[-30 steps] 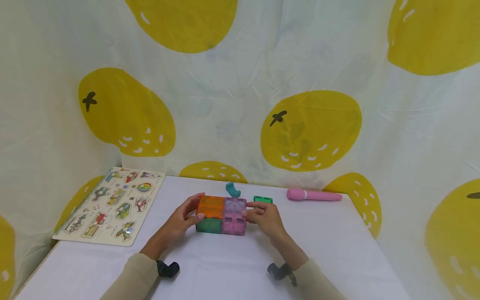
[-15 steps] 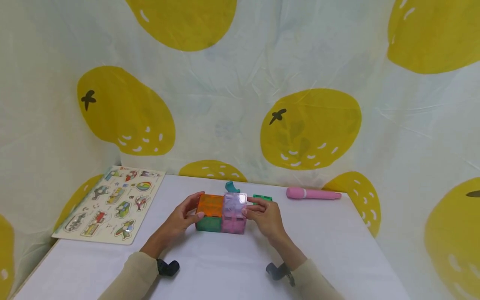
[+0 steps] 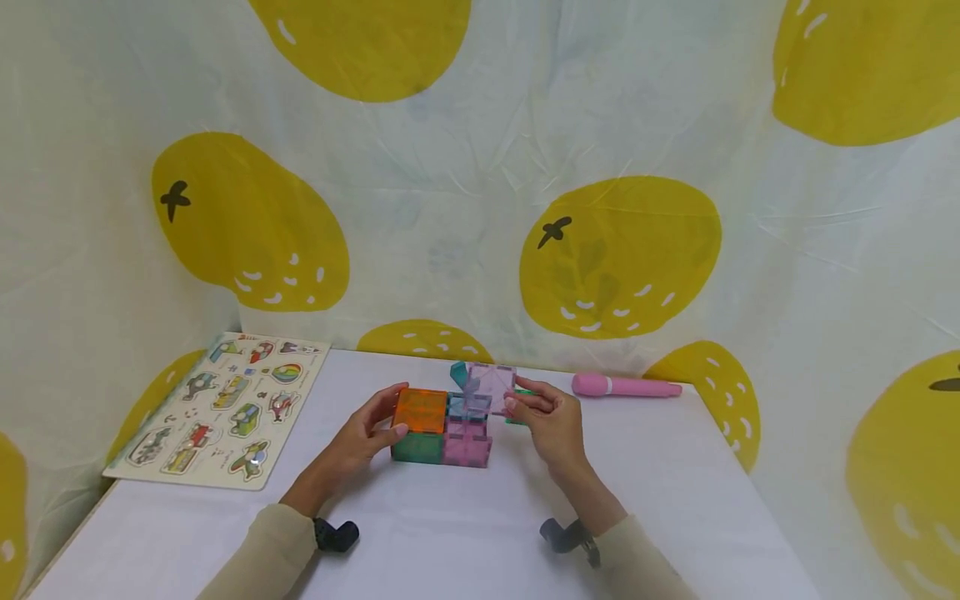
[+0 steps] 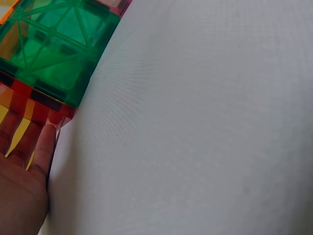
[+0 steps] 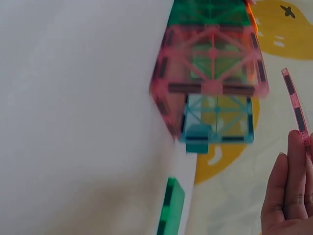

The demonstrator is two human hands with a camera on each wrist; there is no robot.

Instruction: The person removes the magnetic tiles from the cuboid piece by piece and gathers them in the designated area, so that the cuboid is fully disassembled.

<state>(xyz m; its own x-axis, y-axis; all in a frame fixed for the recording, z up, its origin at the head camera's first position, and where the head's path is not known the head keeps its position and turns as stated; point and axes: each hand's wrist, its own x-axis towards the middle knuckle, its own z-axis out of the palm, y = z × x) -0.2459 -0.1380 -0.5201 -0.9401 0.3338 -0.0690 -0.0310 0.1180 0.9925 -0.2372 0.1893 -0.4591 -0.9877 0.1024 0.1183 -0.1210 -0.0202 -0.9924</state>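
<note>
On the white table [image 3: 450, 533], the left hand [image 3: 362, 432] grips the tile box [image 3: 429, 448], thumb and fingers apart. And the right hand [image 3: 553, 423] pinches a pink tile [image 3: 492, 386], clear of it!

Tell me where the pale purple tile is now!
In the head view, the right hand pinches the pale purple tile, to the right of the orange tile, near the teal piece.
</note>
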